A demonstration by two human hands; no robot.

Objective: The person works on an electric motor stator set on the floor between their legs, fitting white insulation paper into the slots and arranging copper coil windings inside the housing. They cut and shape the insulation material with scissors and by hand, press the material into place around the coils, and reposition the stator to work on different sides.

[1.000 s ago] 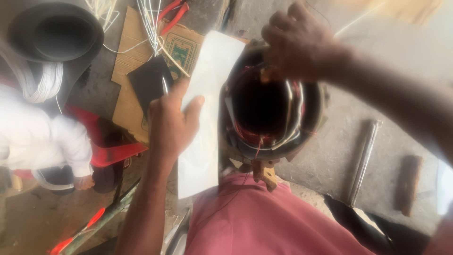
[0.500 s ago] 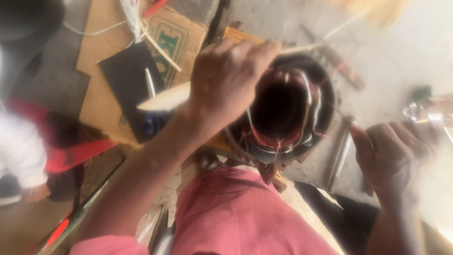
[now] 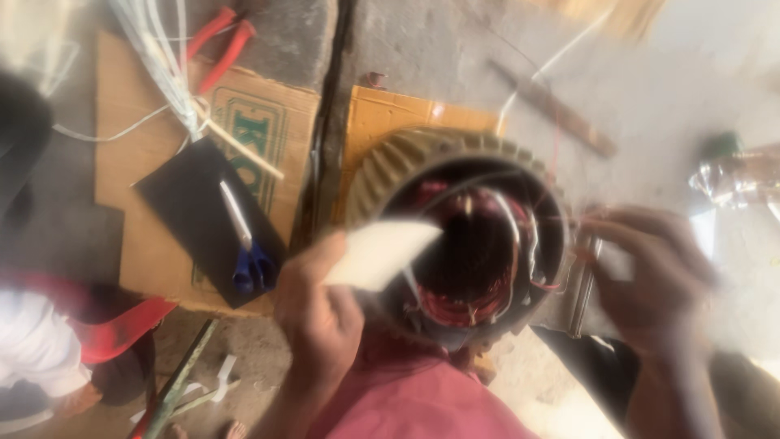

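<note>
Looking straight down here, the left hand (image 3: 318, 319) has its fingers pinched closed on a white strip of paper (image 3: 378, 254), and the free end of the strip pokes over the rim and into the dark bore of the motor stator (image 3: 467, 236). The stator sits right in front of the person, partly over a yellow board (image 3: 390, 118), with its finned housing on the upper left and reddish copper windings (image 3: 455, 307) showing around the inside (a few thin wire ends stick up too). The right hand (image 3: 658, 280) is at the stator's right edge, fingers curled near the red wire ends; it's really blurred, so I can't tell if it actually grips anything or is just touching.

Off to the left there's a flat piece of cardboard (image 3: 134, 122) on the concrete floor, with a black sheet (image 3: 191, 211) on it and blue-handled scissors (image 3: 248, 252) lying on that sheet. Red-handled pliers (image 3: 218, 45) lie at the top, beside a bundle of white strands (image 3: 158, 57).
</note>
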